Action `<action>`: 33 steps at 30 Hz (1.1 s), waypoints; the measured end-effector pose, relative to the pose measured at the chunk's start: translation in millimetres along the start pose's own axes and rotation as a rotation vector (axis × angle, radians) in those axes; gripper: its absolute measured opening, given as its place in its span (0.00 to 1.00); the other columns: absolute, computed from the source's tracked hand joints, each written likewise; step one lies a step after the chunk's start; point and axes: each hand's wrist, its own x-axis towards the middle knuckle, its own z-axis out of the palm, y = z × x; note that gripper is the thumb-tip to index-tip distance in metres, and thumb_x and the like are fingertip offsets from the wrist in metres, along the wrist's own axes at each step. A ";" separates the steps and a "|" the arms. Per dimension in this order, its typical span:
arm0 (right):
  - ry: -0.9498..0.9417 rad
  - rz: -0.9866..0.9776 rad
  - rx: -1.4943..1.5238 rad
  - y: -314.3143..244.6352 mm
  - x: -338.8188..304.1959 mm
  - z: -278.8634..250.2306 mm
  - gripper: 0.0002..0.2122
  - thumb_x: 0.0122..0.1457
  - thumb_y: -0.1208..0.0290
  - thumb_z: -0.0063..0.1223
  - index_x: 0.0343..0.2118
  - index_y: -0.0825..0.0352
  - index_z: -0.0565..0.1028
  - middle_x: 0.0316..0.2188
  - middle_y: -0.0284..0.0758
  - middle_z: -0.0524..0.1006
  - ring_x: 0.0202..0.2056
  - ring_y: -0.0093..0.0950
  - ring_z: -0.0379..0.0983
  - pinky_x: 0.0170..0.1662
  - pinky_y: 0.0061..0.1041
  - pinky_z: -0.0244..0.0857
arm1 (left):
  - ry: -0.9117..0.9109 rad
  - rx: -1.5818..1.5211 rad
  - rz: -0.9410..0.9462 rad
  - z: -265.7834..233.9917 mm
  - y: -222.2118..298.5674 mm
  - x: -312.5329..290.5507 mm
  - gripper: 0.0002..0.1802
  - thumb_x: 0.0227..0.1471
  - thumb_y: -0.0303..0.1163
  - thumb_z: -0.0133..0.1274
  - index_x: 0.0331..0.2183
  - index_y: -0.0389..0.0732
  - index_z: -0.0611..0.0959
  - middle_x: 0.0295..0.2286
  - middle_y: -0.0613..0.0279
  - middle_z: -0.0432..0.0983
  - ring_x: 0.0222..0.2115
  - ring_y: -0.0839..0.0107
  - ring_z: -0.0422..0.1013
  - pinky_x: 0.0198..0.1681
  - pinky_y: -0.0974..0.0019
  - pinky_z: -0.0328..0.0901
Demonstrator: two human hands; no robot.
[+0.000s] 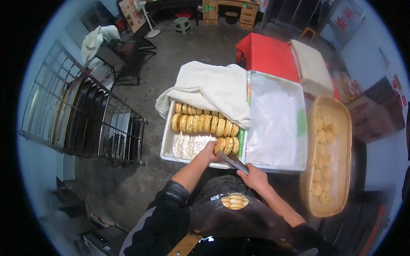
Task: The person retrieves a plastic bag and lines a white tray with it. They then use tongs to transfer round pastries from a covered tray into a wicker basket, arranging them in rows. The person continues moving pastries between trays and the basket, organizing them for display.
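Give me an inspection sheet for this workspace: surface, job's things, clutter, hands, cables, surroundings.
Surface: white tray on a low stand over a concrete floor; its lower left part is bare lining.
Job's things: rows of round golden pastries standing on edge in the tray; metal tongs reach the front row.
Clutter: white cloth folded back over the tray's far end; second tray lined with plastic sheet; oval basket of small pastries.
Hands: left hand rests on the front pastries; right hand grips the tongs.
Cables: nothing seen.
Surroundings: metal rack at left, red table, standing fan, wooden desk.
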 end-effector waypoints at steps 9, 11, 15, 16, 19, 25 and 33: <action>0.097 0.159 0.355 28.4 -28.6 -41.8 0.24 0.60 0.49 0.57 0.51 0.63 0.77 0.41 0.49 0.81 0.46 0.48 0.78 0.50 0.40 0.69 | 0.012 0.043 -0.155 3.4 4.5 7.0 0.29 0.67 0.47 0.33 0.57 0.39 0.74 0.56 0.46 0.71 0.55 0.49 0.70 0.60 0.42 0.65; 0.176 0.228 0.441 39.9 -36.0 -40.9 0.23 0.60 0.51 0.58 0.51 0.64 0.77 0.40 0.48 0.82 0.46 0.45 0.79 0.50 0.37 0.70 | -0.002 -0.045 -0.142 5.0 1.5 5.4 0.29 0.67 0.46 0.33 0.59 0.39 0.72 0.58 0.45 0.69 0.58 0.48 0.68 0.63 0.41 0.61; 0.301 0.353 0.558 60.6 -57.4 -38.0 0.23 0.62 0.53 0.59 0.50 0.70 0.76 0.33 0.40 0.80 0.35 0.30 0.76 0.43 0.29 0.69 | 0.036 -0.222 -0.055 8.9 -12.8 7.2 0.31 0.67 0.48 0.31 0.60 0.39 0.71 0.59 0.46 0.67 0.59 0.49 0.66 0.64 0.40 0.58; 0.329 0.352 0.607 63.8 -62.9 -37.3 0.23 0.62 0.54 0.59 0.50 0.70 0.77 0.32 0.38 0.80 0.35 0.28 0.75 0.42 0.28 0.68 | 0.083 -0.280 -0.032 11.1 -15.7 10.3 0.31 0.67 0.48 0.31 0.60 0.39 0.71 0.59 0.47 0.67 0.60 0.49 0.65 0.64 0.40 0.58; 0.397 0.378 0.683 66.5 -78.6 -34.2 0.21 0.63 0.56 0.59 0.49 0.70 0.77 0.31 0.33 0.78 0.34 0.22 0.72 0.41 0.26 0.67 | 0.007 -0.366 0.102 18.7 -25.4 21.2 0.32 0.66 0.50 0.30 0.60 0.42 0.71 0.60 0.49 0.67 0.60 0.50 0.64 0.64 0.38 0.56; 0.496 0.420 0.850 78.9 -130.5 -34.6 0.18 0.66 0.57 0.56 0.48 0.67 0.76 0.28 0.28 0.75 0.28 0.16 0.68 0.32 0.19 0.64 | -0.111 -0.141 0.027 17.9 -24.2 15.2 0.34 0.62 0.54 0.32 0.61 0.47 0.71 0.62 0.54 0.66 0.63 0.46 0.59 0.65 0.31 0.49; 0.738 0.526 1.158 259.1 -164.5 -102.1 0.19 0.69 0.47 0.46 0.30 0.59 0.70 0.17 0.25 0.67 0.13 0.16 0.61 0.15 0.18 0.53 | 0.017 -0.244 0.015 12.4 -23.7 -0.1 0.41 0.62 0.61 0.31 0.65 0.44 0.65 0.64 0.48 0.58 0.65 0.45 0.55 0.65 0.31 0.51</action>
